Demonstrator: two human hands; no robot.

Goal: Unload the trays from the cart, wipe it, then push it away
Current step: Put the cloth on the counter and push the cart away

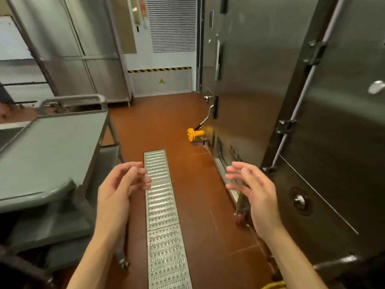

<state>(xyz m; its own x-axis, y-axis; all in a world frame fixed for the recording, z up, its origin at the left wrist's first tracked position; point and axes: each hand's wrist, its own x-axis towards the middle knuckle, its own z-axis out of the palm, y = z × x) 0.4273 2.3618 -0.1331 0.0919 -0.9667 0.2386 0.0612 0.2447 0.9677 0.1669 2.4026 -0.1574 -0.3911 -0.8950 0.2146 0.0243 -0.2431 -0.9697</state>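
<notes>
A grey steel cart stands at the left, its top shelf bare and its tubular handle at the far end. Lower shelves show beneath it, blurred; I cannot tell what lies on them. My left hand hovers just right of the cart's near corner, fingers spread, holding nothing. My right hand hangs at the same height near the steel cabinets on the right, palm facing inward, also empty. Both hands are over the floor, touching nothing. No tray shows clearly.
A metal drain grate runs down the orange floor between my hands. Tall steel cabinet doors line the right side, with a yellow fitting low on a pipe. More steel cabinets and a hazard-striped wall panel stand ahead.
</notes>
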